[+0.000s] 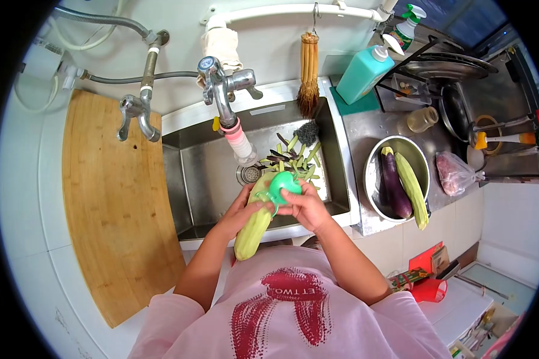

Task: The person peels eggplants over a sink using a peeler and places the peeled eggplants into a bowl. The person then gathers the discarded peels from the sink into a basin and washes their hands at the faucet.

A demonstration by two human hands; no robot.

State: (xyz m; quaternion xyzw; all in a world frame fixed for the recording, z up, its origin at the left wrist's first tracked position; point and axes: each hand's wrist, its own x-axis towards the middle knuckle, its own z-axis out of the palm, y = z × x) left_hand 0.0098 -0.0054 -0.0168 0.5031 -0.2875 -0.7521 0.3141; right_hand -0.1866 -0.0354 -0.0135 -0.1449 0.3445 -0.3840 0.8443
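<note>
Over the front edge of the sink, my left hand (244,212) is wrapped round a long, pale green peeled eggplant (254,233), whose near end points toward my shirt. My right hand (308,206) grips a rounded bright green plastic peeler (283,186), held against the right side of the eggplant. The peeler's blade is hidden. Dark purple and green peel strips (290,158) lie in the steel sink (188,161), beyond my hands. To the right, a metal bowl (374,179) holds a whole purple eggplant (395,185) and a pale green peeled one (410,185).
A tap (227,102) with a pink-and-white nozzle (239,143) hangs over the sink. On the left lies a wooden board (111,203). A turquoise pump bottle (365,72), glass jar (422,119) and bagged meat (455,173) stand right. A brush (308,72) hangs behind.
</note>
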